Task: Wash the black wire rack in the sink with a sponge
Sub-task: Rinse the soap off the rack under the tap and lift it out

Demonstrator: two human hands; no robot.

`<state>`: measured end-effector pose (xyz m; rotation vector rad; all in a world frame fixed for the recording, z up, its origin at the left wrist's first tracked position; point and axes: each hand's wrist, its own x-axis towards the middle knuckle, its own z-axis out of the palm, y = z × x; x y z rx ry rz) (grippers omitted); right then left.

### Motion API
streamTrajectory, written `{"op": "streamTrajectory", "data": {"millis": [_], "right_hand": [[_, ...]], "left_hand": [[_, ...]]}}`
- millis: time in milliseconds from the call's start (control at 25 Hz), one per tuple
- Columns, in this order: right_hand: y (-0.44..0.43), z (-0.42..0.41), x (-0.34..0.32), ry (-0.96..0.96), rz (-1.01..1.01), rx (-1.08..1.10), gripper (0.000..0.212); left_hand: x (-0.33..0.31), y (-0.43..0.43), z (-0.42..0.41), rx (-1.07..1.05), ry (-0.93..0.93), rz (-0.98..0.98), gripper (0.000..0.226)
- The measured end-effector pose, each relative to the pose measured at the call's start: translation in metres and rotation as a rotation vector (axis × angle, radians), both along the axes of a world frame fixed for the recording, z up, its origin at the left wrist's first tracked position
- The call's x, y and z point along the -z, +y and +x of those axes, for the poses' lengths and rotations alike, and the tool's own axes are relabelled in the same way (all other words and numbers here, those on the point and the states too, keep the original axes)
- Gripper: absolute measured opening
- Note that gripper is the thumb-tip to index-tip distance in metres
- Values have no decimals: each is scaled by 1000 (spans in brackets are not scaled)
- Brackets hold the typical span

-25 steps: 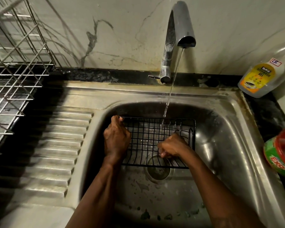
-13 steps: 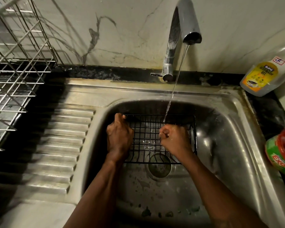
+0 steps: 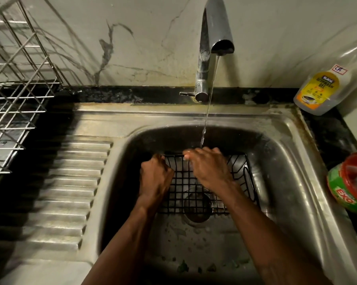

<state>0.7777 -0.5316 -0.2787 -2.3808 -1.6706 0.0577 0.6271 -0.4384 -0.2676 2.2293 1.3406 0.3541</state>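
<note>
Steel wire makes up the dish drainer (image 3: pixel 15 103) at the far left, standing on the dark counter against the veined marble wall. Beside it lies the ribbed draining board (image 3: pixel 70 192) of a stainless sink (image 3: pixel 276 182), its metal stained and dull.

Down in the basin the left hand (image 3: pixel 156 177) is clenched, fingers curled round the far left corner of the black wire rack (image 3: pixel 185 194) and gripping it. The rack sits low in the bowl, its grid lying over the drain (image 3: pixel 196 210), which shows through the bars. Its right end has upturned wire loops close to the basin wall.

Over the middle of the rack lies the right hand (image 3: pixel 208 169), palm down, its fingers reaching out fairly straight to the far rim. It is blurred, and I cannot tell whether anything is under the palm; no sponge shows.

Above them the chrome tap (image 3: pixel 212 38) rises from the back ledge, and a thin stream of water (image 3: pixel 209 103) falls from its spout to the back of the right hand.

Further right, a clear bottle of dishwash gel (image 3: pixel 325 87) with a yellow label leans on the counter's back corner. Nearer, at the right edge, sits a green tub with a red rim (image 3: pixel 350 186), marked Exo, just beside the sink's edge.
</note>
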Motion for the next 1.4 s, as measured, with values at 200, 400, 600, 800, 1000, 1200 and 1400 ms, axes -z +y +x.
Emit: {"op": "streamTrajectory", "data": {"millis": [200, 400, 600, 800, 1000, 1200, 1400], "right_hand": [[-41, 51, -14, 59, -129, 117, 30], [3, -1, -6, 97, -72, -95, 44], [-18, 29, -13, 113, -20, -44, 29], [-25, 27, -14, 362, 44, 351, 29], [-2, 3, -9, 272, 12, 13, 49], [-17, 10, -18, 239, -74, -15, 44], [-43, 31, -23, 130, -116, 104, 34]], "left_hand": [[-6, 5, -7, 1, 175, 116, 13], [-16, 3, 14, 492, 81, 291, 50], [-3, 10, 19, 543, 172, 174, 27], [-9, 8, 14, 451, 160, -103, 28], [-9, 4, 20, 494, 179, 208, 32], [6, 5, 26, 495, 58, 45, 43], [7, 3, 27, 368, -9, 114, 33]]}}
